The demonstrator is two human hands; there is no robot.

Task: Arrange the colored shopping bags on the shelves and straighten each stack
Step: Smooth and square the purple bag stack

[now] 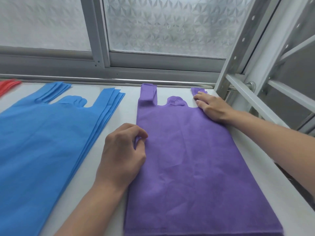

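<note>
Here, on the white shelf [105, 150] beside the blue stack [42, 142], the purple bags [187, 159] lie flat — your left hand [121, 154] pinches their left edge, your right hand [211, 106] presses flat, fingers spread, on the upper-right handle.

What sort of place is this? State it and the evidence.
Likely a shop's stockroom or packing area: sorted stacks of blue non-woven shopping bags and purple non-woven shopping bags lie on a white shelf with a perforated grey metal upright, beside a frosted patterned window.
</note>
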